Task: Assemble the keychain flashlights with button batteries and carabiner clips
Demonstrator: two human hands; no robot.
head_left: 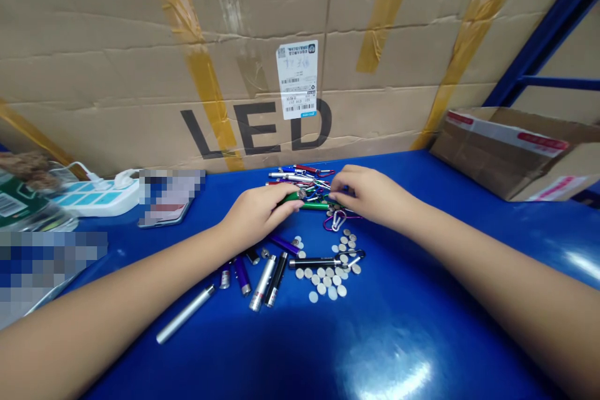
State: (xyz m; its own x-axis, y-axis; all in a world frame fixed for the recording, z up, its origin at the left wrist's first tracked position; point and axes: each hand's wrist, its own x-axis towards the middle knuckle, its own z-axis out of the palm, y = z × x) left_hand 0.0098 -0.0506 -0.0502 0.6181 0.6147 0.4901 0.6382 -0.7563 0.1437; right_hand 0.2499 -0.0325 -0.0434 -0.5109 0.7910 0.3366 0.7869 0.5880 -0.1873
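Pointing its silvery end toward the right edge of the worktop (300,350), a green tube (290,197) lay nearly parallel to the far edge, at the near side of a heap of tubes and clips (300,178) around the middle of that edge. The left hand (255,209) grasped it between thumb and fingers. A second green tube (315,206) lay just beyond, also running left to right; the heap was too tangled to count.

Nearer lay one black tube with a clip (314,263), clip end toward the right edge, among roughly thirty small discs (327,281), some partly covered. To its left were one silver tube (262,283) and one plain black tube (276,279), both aimed slightly aslant at the far edge, and two purple tubes (242,276). One long silver tube (185,314) slanted alone farther toward the left edge.

Both forearms reached inward from the near corners. The right hand (360,190) arched downward, fingers curled at the heap's right side; whether it gripped anything could not be told.
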